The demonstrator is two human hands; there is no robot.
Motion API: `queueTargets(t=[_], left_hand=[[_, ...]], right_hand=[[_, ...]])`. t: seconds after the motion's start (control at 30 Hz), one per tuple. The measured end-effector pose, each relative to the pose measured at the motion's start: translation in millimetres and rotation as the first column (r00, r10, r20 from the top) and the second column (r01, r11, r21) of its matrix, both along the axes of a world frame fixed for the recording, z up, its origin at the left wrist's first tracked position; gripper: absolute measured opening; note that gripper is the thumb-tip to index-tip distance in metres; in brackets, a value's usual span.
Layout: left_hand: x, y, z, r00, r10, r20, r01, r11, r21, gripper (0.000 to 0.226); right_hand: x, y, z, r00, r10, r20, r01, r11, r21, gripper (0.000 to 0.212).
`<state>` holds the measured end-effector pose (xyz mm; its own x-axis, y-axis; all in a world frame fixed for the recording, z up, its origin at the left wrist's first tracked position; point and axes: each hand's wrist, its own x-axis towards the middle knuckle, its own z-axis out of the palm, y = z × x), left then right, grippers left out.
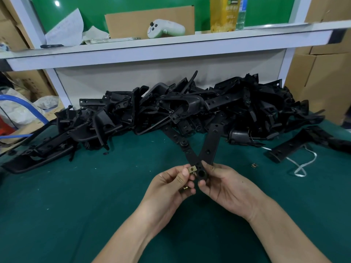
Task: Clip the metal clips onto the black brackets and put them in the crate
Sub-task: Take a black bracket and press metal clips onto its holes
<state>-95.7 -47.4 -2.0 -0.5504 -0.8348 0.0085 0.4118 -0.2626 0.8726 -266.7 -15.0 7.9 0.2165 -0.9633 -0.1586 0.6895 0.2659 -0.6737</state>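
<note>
Two hands meet just in front of the bracket pile (190, 107): the left hand (171, 185) pinches a metal clip (191, 169) at the end of a black bracket (209, 145), which the right hand (228, 188) grips. The clipping step is in hand; next, I judge, the clip needs pushing squarely onto that edge.

Bare left hand (171, 185), bare right hand (228, 188), bare forearms (131, 232), short fingernails

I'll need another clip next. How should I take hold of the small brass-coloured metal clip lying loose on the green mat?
Probably come from straight above and pinch two opposite edges of the small brass-coloured metal clip. It lies low on the green mat with bare mat all round, so nothing blocks the fingers. The right hand is nearer, but grips the long black bracket.
</note>
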Motion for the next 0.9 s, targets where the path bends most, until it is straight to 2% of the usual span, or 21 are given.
queueTargets(t=[0.37,0.53,0.6,0.67,0.73,0.8,0.9], left_hand=[[-2,2,-1,0.998,0.040,0.058,-0.038,0.998,-0.041,0.016],[-4,2,-4,0.989,0.115,0.099,-0.111,0.993,-0.042,0.023],[-5,1,-3,0.969,0.195,0.151,-0.179,0.978,-0.109,0.023],[-3,0,-2,0.870,0.394,0.298,-0.286,0.894,-0.345,0.006],[3,-2,-4,0.686,0.607,0.402,-0.278,0.729,-0.625,0.007],[10,-3,-5,0.518,0.701,0.490,-0.104,0.621,-0.777,0.014],[15,-6,-12,0.349,0.736,0.580,0.159,0.564,-0.811,0.053]], right_hand=[[4,-1,-2,0.997,-0.017,-0.076,0.019,0.999,0.027,0.032],[7,-2,-3,0.994,-0.070,-0.089,0.073,0.997,0.029,0.034],[8,-5,-5,0.991,-0.118,-0.067,0.119,0.993,0.024,0.034],[9,-9,-7,0.983,-0.165,-0.083,0.167,0.986,0.024,0.036],[9,-12,-9,0.974,-0.197,-0.111,0.203,0.978,0.039,0.037],[7,-14,-11,0.969,-0.221,-0.112,0.228,0.972,0.055,0.036],[4,-15,-14,0.967,-0.231,-0.104,0.237,0.970,0.057,0.035]])
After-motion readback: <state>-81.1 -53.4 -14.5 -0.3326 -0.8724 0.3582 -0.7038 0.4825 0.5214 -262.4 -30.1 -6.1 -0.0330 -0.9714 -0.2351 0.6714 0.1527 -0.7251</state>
